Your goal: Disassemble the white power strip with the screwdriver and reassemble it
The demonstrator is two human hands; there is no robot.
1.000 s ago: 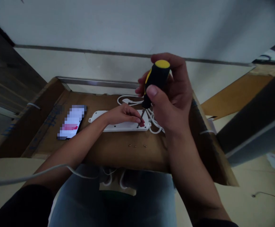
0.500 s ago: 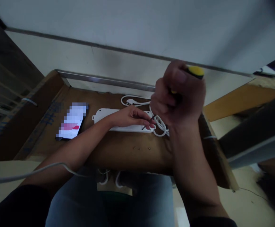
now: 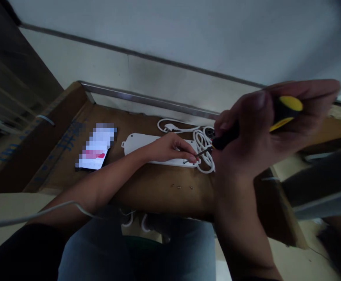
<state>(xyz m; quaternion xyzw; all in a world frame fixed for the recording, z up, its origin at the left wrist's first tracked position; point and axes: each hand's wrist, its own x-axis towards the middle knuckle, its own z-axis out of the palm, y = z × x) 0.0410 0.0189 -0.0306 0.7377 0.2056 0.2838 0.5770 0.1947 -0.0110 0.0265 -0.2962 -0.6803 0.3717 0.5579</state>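
A screwdriver with a black and yellow handle lies in my right hand, thumb and fingers around the handle, the other fingers stretched out. Its shaft slants down left to the near right corner of a white power strip, which appears to lie face down. My left hand rests over the strip and pinches the lower shaft with thumb and fingertips. The tip meets the strip at a small dark hole; whether a screw is in it I cannot tell. Three small screws lie on the cardboard in front of the strip.
A white cord with a plug lies coiled behind and right of the strip. A lit phone is on the left. Cardboard walls bound the work surface at both sides, with a metal rail behind.
My right hand has opened from a fist around the handle to stretched fingers and turned, with the screwdriver still held. The view has shifted slightly; my left hand stays at the shaft.
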